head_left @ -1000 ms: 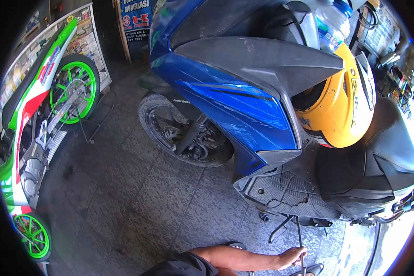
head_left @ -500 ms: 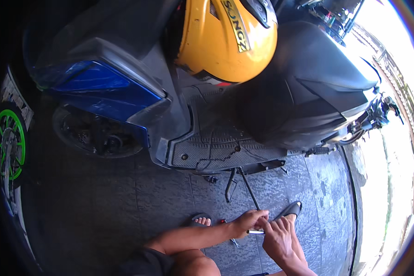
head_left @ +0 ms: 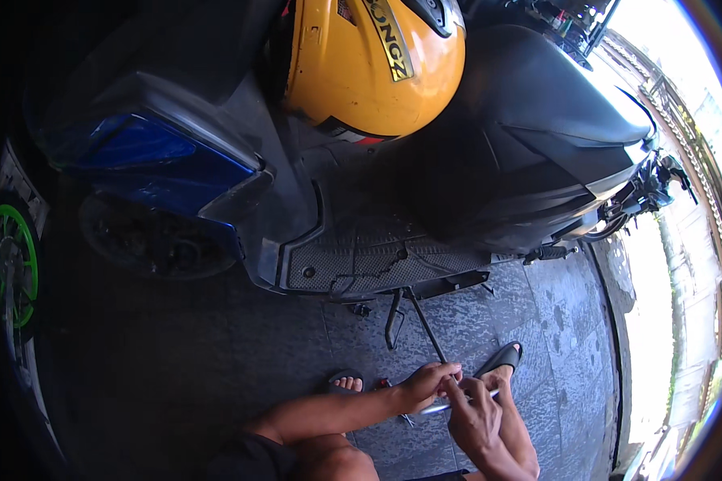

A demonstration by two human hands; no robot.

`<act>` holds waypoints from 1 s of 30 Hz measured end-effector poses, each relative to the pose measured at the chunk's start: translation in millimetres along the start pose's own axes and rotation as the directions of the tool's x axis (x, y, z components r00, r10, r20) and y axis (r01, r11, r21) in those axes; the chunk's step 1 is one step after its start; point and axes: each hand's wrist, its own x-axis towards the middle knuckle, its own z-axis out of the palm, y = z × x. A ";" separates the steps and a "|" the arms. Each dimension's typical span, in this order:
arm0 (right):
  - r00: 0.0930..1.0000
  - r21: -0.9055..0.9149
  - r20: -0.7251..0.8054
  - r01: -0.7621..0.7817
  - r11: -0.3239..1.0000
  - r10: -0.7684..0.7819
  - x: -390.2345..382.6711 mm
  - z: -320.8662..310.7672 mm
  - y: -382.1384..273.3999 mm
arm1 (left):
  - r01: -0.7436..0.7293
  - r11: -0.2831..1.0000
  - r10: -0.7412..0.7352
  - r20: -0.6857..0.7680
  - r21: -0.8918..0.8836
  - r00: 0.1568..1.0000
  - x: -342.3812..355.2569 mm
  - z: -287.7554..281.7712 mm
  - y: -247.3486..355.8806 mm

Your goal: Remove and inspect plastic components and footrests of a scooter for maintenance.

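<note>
Between my knees, my left hand is closed around the near end of a long dark shaft, which slants up to the scooter's underside beside the footboard. A silver crossbar lies across that near end, so the tool looks like a T-handle wrench. My right hand is closed over the crossbar, just right of my left hand. The shaft's far tip is hidden under the edge of the footboard.
The black and blue scooter stands in front, a yellow helmet above its footboard. Its side stand reaches toward the tiled floor. A green wheel stands far left. Small tools lie beside my left foot.
The silver crossbar has turned and now shows on both sides of my hands. My right hand has shifted with it, while my left stays on the shaft. My view has shifted slightly.
</note>
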 end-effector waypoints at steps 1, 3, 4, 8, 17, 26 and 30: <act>0.999 -0.028 0.012 -0.043 0.999 0.043 -1.2 -3.1 -0.8 | 0.018 1.000 -0.019 0.064 0.010 0.998 -3.4 -1.2 2.9; 0.995 -0.023 0.044 -0.084 0.996 0.085 -12.9 -18.0 -10.9 | 0.058 0.998 -0.055 0.069 -0.034 0.996 -0.9 10.2 4.4; 0.996 0.030 0.061 -0.070 0.997 0.068 -18.6 -23.1 -22.2 | 0.084 0.994 -0.080 0.056 -0.068 0.995 0.9 12.3 6.1; 0.446 0.652 0.670 -0.735 -0.184 0.593 40.4 -72.6 -43.2 | -0.034 0.993 0.039 0.043 -0.113 0.998 -1.5 13.5 5.1; 0.774 0.414 0.288 -0.632 0.655 0.565 38.8 -85.2 -60.8 | 0.033 0.999 -0.033 0.002 0.000 0.999 4.2 9.7 -2.6; 0.979 0.204 0.201 -0.079 0.976 0.037 14.2 -79.4 -54.0 | 0.018 0.999 -0.018 -0.018 0.039 1.000 0.4 11.9 0.9; 0.830 0.243 0.357 -0.525 0.816 0.427 -76.7 -0.7 30.3 | -0.023 0.999 0.022 -0.011 -0.043 1.000 -0.1 11.3 3.7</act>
